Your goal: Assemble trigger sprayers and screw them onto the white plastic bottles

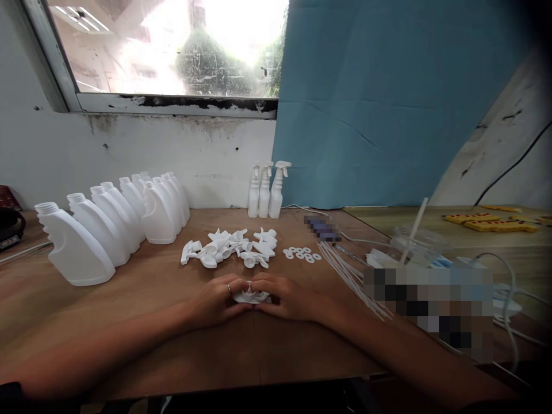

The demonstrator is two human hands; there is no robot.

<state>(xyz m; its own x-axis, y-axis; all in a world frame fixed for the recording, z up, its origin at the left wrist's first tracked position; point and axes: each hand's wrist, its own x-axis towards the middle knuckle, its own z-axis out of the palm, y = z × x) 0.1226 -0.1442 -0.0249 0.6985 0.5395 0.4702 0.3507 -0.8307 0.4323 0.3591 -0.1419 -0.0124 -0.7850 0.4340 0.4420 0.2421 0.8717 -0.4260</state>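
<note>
My left hand and my right hand meet at the front middle of the brown table. Between them they hold a white spray head, partly covered by the fingers of both. Just beyond lies a pile of white spray heads. Several small white rings lie to the right of the pile, and thin white tubes are spread beside them. Three bottles with spray heads fitted stand upright near the wall.
Several open white bottles stand in rows at the left. On the right are a phone, a pen, a clear cup with a straw, white cables and yellow objects. The table's front edge runs below my hands.
</note>
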